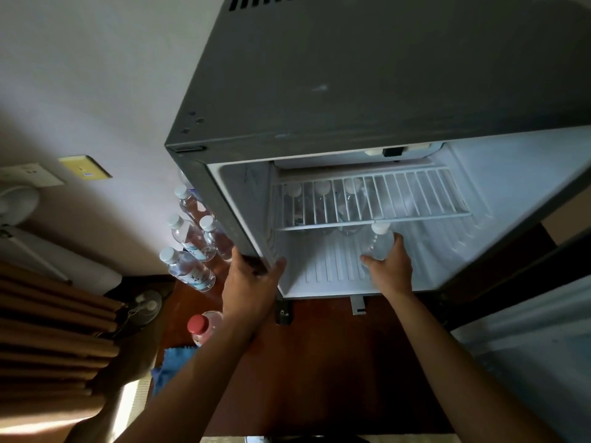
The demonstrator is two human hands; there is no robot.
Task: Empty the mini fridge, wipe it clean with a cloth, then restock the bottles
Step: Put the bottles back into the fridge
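The grey mini fridge (367, 91) stands open on a dark wooden surface (319, 362). My right hand (391, 271) reaches inside and grips a clear water bottle (380, 239) with a white cap, upright on the fridge floor just below the white wire shelf (374, 199). Three more bottles (323, 203) stand at the back under that shelf. My left hand (252, 282) holds the lower left corner of the fridge frame. Several clear bottles (188, 238) stand outside, left of the fridge. A blue cloth (169, 366) lies at the surface's left edge.
A red-capped bottle (203, 326) stands near my left forearm. The open fridge door (527, 346) is at the right. A small fan (145, 306) and brown curtain (54, 330) are lower left. Wall sockets (32, 174) are on the left wall.
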